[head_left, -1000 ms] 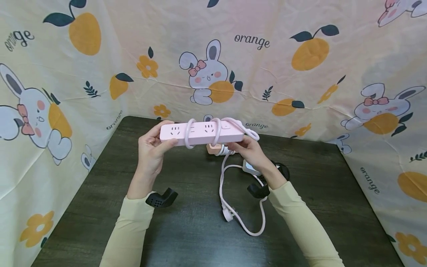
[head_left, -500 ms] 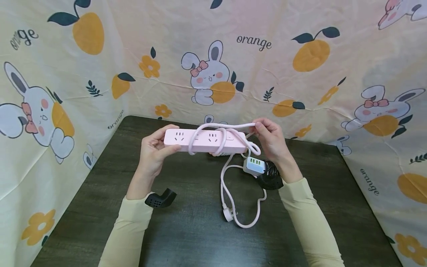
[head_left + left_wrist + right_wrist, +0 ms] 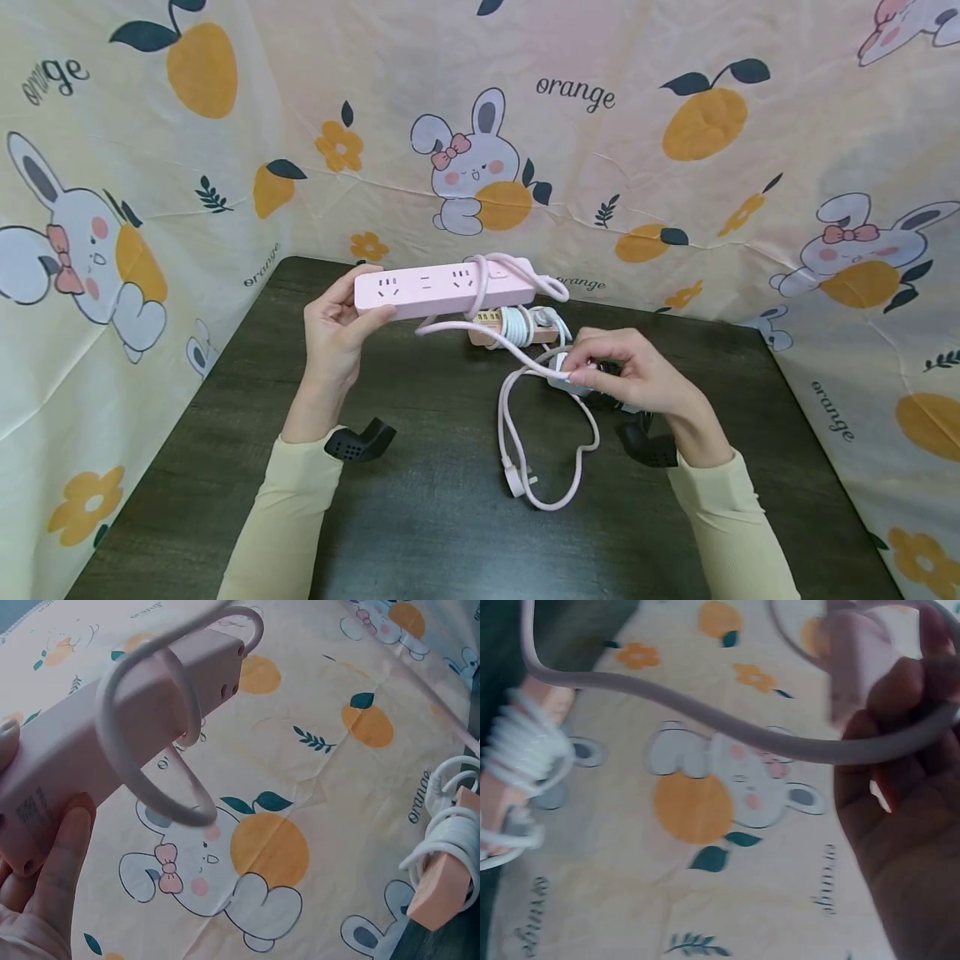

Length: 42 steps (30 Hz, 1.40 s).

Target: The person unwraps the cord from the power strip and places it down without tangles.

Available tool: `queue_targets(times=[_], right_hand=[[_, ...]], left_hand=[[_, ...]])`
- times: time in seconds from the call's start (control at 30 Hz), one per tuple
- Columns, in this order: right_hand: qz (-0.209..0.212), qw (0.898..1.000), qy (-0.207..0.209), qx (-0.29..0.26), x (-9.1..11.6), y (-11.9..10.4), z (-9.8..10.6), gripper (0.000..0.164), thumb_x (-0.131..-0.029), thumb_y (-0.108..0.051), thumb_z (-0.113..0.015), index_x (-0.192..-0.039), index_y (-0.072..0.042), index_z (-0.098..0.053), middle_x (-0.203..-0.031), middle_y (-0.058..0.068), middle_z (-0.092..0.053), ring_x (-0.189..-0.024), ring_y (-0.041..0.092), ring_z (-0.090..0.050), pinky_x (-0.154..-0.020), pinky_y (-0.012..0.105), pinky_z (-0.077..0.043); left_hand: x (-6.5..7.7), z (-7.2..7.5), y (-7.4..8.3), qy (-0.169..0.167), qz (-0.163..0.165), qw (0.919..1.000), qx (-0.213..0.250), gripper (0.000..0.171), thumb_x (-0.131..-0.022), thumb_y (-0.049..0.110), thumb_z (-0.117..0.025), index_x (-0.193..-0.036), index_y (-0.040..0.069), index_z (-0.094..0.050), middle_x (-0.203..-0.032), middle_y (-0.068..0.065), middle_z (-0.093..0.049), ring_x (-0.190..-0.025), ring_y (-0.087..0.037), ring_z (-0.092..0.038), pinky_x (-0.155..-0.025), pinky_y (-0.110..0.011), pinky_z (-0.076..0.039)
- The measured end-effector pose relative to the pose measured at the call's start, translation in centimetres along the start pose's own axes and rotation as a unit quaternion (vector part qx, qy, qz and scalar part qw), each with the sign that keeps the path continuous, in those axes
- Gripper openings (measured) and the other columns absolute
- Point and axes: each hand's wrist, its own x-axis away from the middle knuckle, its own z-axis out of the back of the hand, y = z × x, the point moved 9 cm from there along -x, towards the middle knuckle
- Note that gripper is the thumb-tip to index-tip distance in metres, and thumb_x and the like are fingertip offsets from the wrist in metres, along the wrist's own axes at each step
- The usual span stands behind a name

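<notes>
My left hand point(image 3: 333, 337) grips the left end of a pink power strip point(image 3: 431, 289), held up above the table with its sockets facing me. In the left wrist view the thumb presses the underside of the strip point(image 3: 67, 750). Its pale pink cord point(image 3: 491, 335) still loops once around the right half and bends back at the right end. To the right and lower, my right hand point(image 3: 637, 371) pinches the cord between thumb and fingers. From there the cord runs down to a loose loop on the table, ending in a white plug point(image 3: 514, 481).
Behind the cord lies a peach-coloured power strip point(image 3: 542, 335) wrapped in white cable. A white multi-port charger point(image 3: 557, 364) with a black cable sits partly behind my right hand. The dark table point(image 3: 420, 517) meets a patterned cloth point(image 3: 600, 167) at its back and sides.
My right hand left the strip's right end, took the cord, lifted it, then swung it down and right. A turn of cord came off the strip's left part. The left hand keeps its grip.
</notes>
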Motion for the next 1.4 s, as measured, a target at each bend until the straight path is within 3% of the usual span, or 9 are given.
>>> queue_targets(times=[0.17, 0.3, 0.4, 0.57, 0.77, 1.03, 1.23, 1.33, 1.4], right_hand=[[-0.105, 0.990, -0.056, 0.072, 1.0, 4.0, -1.8, 0.015, -0.083, 0.005, -0.065, -0.085, -0.009, -0.070, -0.077, -0.002, -0.062, -0.068, 0.007, -0.050, -0.059, 0.025, -0.043], [-0.198, 0.973, -0.061, 0.099, 1.2, 7.1, -2.1, 0.011, -0.088, -0.005, -0.063, -0.081, -0.008, -0.071, -0.069, -0.004, -0.061, -0.058, 0.004, -0.046, -0.051, 0.022, -0.038], [-0.258, 0.959, -0.017, 0.119, 1.2, 8.7, -1.2, 0.014, -0.089, -0.007, -0.062, -0.079, -0.005, -0.071, -0.061, -0.002, -0.058, -0.051, 0.004, -0.040, -0.047, 0.022, -0.033], [-0.291, 0.934, 0.150, 0.147, 1.4, 9.0, 2.4, 0.013, -0.089, -0.005, -0.061, -0.085, 0.003, -0.070, -0.064, 0.007, -0.061, -0.051, 0.007, -0.047, -0.046, 0.022, -0.036], [-0.198, 0.926, 0.316, 0.066, 1.8, 5.7, 5.8, 0.013, -0.090, 0.003, -0.058, -0.086, 0.013, -0.066, -0.066, 0.000, -0.057, -0.055, 0.009, -0.042, -0.048, 0.020, -0.035], [-0.070, 0.910, 0.387, -0.130, 3.4, 2.2, 8.1, 0.019, -0.091, 0.008, -0.050, -0.086, 0.004, -0.068, -0.075, 0.004, -0.064, -0.069, 0.014, -0.053, -0.067, 0.022, -0.045], [0.042, 0.896, 0.355, -0.264, 4.9, 0.0, 8.9, 0.017, -0.093, 0.010, -0.047, -0.091, 0.015, -0.063, -0.081, 0.015, -0.064, -0.079, 0.022, -0.060, -0.078, 0.027, -0.049], [0.108, 0.907, 0.289, -0.288, 5.5, -1.6, 8.3, 0.015, -0.092, 0.011, -0.047, -0.090, 0.021, -0.058, -0.084, 0.019, -0.063, -0.084, 0.026, -0.057, -0.085, 0.031, -0.046], [0.146, 0.922, 0.232, -0.273, 5.6, -2.9, 7.4, 0.015, -0.092, 0.011, -0.047, -0.088, 0.022, -0.057, -0.084, 0.019, -0.061, -0.082, 0.027, -0.053, -0.089, 0.034, -0.043]], left_hand=[[-0.2, -0.2, 0.3, 0.002, 0.003, 1.0000, 0.007, 0.034, -0.073, 0.003, -0.079, -0.105, 0.006, -0.068, -0.097, -0.006, -0.067, -0.088, -0.015, -0.061, -0.071, -0.021, -0.052], [-0.2, -0.4, 0.3, -0.004, 0.009, 0.9998, 0.020, 0.036, -0.070, 0.007, -0.082, -0.104, 0.005, -0.069, -0.095, -0.006, -0.067, -0.086, -0.014, -0.061, -0.070, -0.020, -0.052], [-0.1, -0.6, 0.3, -0.022, 0.011, 0.9994, 0.023, 0.037, -0.070, 0.007, -0.082, -0.104, 0.003, -0.068, -0.095, -0.006, -0.067, -0.085, -0.013, -0.062, -0.070, -0.021, -0.052], [0.0, -0.7, 0.1, -0.052, 0.024, 0.9981, 0.020, 0.033, -0.072, 0.001, -0.079, -0.104, 0.003, -0.068, -0.095, -0.006, -0.068, -0.085, -0.014, -0.064, -0.071, -0.023, -0.053], [0.2, -0.5, -0.1, -0.077, 0.034, 0.9964, 0.014, 0.033, -0.074, 0.001, -0.078, -0.105, 0.005, -0.068, -0.096, -0.006, -0.068, -0.087, -0.014, -0.064, -0.072, -0.024, -0.054], [0.3, -0.1, 0.0, -0.102, 0.037, 0.9938, 0.022, 0.035, -0.072, -0.004, -0.077, -0.105, 0.001, -0.067, -0.097, -0.007, -0.068, -0.087, -0.015, -0.063, -0.071, -0.023, -0.054], [0.2, 1.0, 0.0, -0.086, 0.030, 0.9958, 0.006, 0.036, -0.073, -0.012, -0.072, -0.106, 0.001, -0.067, -0.096, -0.007, -0.068, -0.087, -0.015, -0.064, -0.071, -0.023, -0.054], [0.1, 1.6, 0.2, -0.061, 0.018, 0.9979, -0.006, 0.037, -0.072, -0.018, -0.067, -0.106, -0.002, -0.066, -0.096, -0.008, -0.068, -0.085, -0.016, -0.064, -0.071, -0.023, -0.053], [0.0, 1.9, 0.4, -0.042, 0.010, 0.9989, -0.019, 0.037, -0.072, -0.021, -0.064, -0.106, -0.005, -0.065, -0.096, -0.008, -0.068, -0.085, -0.015, -0.064, -0.071, -0.023, -0.053]])
